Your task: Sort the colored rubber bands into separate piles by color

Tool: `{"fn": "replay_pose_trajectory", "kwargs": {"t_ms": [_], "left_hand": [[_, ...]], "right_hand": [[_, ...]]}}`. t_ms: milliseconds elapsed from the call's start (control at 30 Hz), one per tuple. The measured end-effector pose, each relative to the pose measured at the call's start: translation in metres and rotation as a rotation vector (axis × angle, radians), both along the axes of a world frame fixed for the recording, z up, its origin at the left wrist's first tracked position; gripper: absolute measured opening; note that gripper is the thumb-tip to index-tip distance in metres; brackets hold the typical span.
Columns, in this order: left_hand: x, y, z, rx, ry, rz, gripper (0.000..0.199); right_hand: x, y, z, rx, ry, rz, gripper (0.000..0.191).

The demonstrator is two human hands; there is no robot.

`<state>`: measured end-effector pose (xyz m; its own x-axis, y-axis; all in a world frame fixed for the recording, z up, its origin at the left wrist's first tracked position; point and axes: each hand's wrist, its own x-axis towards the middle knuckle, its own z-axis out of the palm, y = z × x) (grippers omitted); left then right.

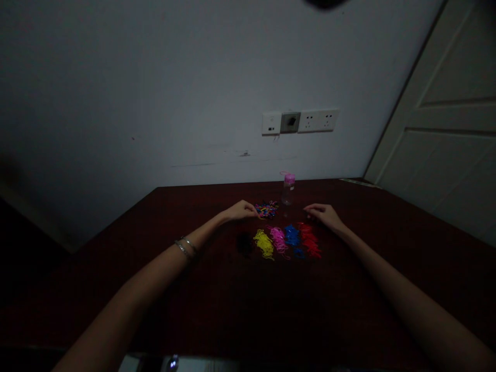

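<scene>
A mixed pile of small coloured bands (266,209) lies on the dark red table. My left hand (242,210) touches its left edge, fingers pinched together; what they hold is too small to name. Nearer to me, sorted heaps lie side by side: black (245,243), yellow (264,244), pink (278,240), blue (292,235) and red (309,241). My right hand (322,214) hovers just beyond the red heap, its fingers closed together; anything between the fingertips is too small to make out.
A clear bottle with a pink lid (287,190) stands behind the heaps. Sockets (318,121) are mounted on the wall beyond the table (217,310). A white door (449,124) is at the right.
</scene>
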<state>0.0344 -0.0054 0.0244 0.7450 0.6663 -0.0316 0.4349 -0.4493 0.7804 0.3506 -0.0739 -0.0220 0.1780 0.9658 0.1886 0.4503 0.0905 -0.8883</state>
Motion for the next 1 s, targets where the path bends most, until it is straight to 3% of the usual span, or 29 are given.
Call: {"fn": "replay_pose_trajectory", "kwargs": {"t_ms": [200, 333, 567, 767, 1000], "left_hand": [[-0.007, 0.042, -0.019, 0.172, -0.236, 0.499, 0.035], [-0.01, 0.057, -0.029, 0.243, -0.3, 0.651, 0.038], [-0.016, 0.063, -0.036, 0.244, -0.291, 0.79, 0.036], [-0.017, 0.059, -0.035, 0.214, -0.299, 0.78, 0.036], [-0.017, 0.056, -0.034, 0.204, -0.303, 0.758, 0.038]], "right_hand": [[-0.003, -0.003, 0.002, 0.013, -0.014, 0.003, 0.028], [-0.004, -0.003, 0.003, 0.012, -0.04, 0.001, 0.029], [-0.002, 0.0, -0.001, 0.043, -0.122, 0.043, 0.025], [-0.008, 0.004, 0.001, 0.02, -0.115, 0.002, 0.026], [-0.038, 0.021, 0.007, 0.031, -0.374, 0.103, 0.022]]}}
